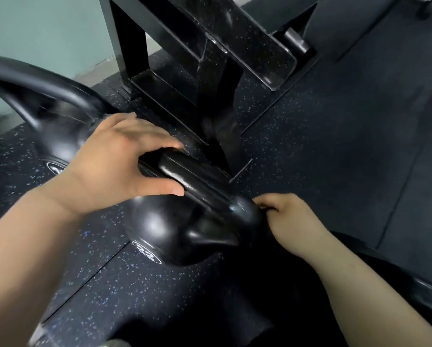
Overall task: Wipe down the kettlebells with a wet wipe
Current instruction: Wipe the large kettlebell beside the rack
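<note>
**Two kettlebells, two hands on the near one**

2 kettlebells on the floor (335, 146). Near kettlebell (159, 229) stands mid-floor, just in front of the rack (209, 58) foot. 1 left hand (114, 161) grips its handle (197, 179), thumb and fingers clamped round the bar. 1 right hand (292, 221) is at the handle's right end, fingers curled together against it; can't tell if they pinch anything. Far kettlebell (57, 126) is blurred, near the floor's left edge, just behind the left hand.
</note>
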The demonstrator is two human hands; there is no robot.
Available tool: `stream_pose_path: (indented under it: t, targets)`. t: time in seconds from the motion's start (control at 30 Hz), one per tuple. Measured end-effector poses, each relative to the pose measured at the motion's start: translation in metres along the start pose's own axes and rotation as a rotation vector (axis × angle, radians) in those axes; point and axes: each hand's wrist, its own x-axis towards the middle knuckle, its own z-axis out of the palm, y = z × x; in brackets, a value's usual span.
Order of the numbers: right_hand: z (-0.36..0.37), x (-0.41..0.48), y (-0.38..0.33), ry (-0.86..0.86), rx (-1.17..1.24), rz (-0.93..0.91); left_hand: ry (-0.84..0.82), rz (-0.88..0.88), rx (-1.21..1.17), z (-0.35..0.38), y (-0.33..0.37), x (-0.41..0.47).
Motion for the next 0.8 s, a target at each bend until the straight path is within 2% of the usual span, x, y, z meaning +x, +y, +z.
stream_pose_path:
  t: [0.17, 0.3, 0.37, 0.47, 0.53, 0.6, 0.7, 0.8]
  targets:
    - [-0.003, -0.005, -0.001, -0.009, 0.123, 0.082, -0.006, -0.02, -0.012, -0.001, 0.001, -0.002]
    - [0.003, -0.037, 0.001, 0.232, 0.305, 0.016, -0.003, -0.023, -0.024, 0.001, 0.0, -0.002]
    - [0.015, -0.044, 0.001, 0.364, 0.319, -0.18, -0.005, -0.028, -0.036, 0.001, 0.001, -0.002]
    - [0.023, -0.035, 0.006, 0.505, -0.102, -0.611, -0.007, -0.032, -0.059, 0.001, 0.0, -0.002]
    - [0.025, -0.03, 0.013, 0.544, -0.278, -0.783, -0.009, -0.027, -0.051, 0.001, 0.0, -0.002]
    - [0.027, -0.033, 0.018, 0.528, -0.327, -0.824, -0.007, -0.014, -0.039, 0.001, -0.001, -0.003]
    - [0.035, -0.042, 0.03, 0.373, -0.426, -0.839, 0.004, -0.004, -0.038, 0.001, 0.0, -0.004]
    - [0.03, -0.045, 0.024, 0.242, -0.265, -0.765, 0.063, 0.007, -0.052, 0.003, 0.002, -0.011]
